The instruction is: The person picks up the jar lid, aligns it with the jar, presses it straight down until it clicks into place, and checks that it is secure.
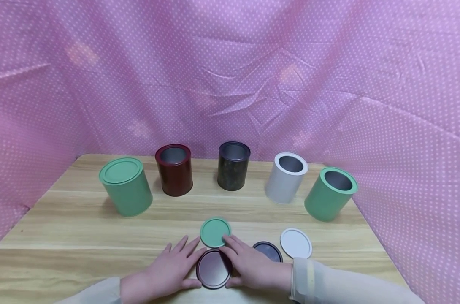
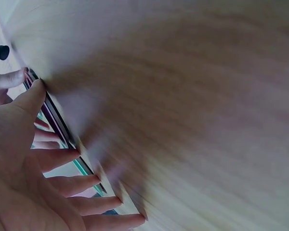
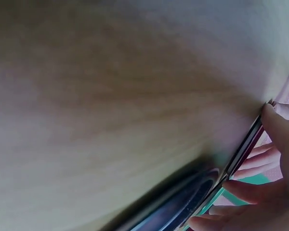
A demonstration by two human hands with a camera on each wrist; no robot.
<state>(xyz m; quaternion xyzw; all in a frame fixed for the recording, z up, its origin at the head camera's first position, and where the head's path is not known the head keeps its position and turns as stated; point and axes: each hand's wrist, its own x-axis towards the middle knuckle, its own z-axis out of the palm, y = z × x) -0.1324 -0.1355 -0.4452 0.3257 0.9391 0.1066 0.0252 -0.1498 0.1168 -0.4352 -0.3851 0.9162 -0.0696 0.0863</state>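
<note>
So the setup is a light wooden table [image 1: 82, 236] boxed in on three sides by pink polka-dot cloth [image 1: 230, 71]. Along the back there's a row of tins: a green tin with its lid on [image 1: 125, 185], a dark red tin [image 1: 174, 169], a dark patterned tin [image 1: 234, 165], a white tin [image 1: 285, 177] and an open green tin [image 1: 330, 193], the last four all uncovered. Up front, loose lids lie flat: a green lid [image 1: 214, 232], a dark red lid [image 1: 213, 268], a dark lid [image 1: 269, 251] partly under the right wrist, and a white lid [image 1: 296, 242] off to the right.

Both hands are palm-down on the table, on either side of the dark red lid. The left hand [image 1: 169, 268] has straight spread fingers, thumb against the lid's left edge. The right hand [image 1: 250, 264] is also flat and relaxed, thumb at the lid's right edge, fingertips touching the green lid. Neither one is really gripping anything.
</note>
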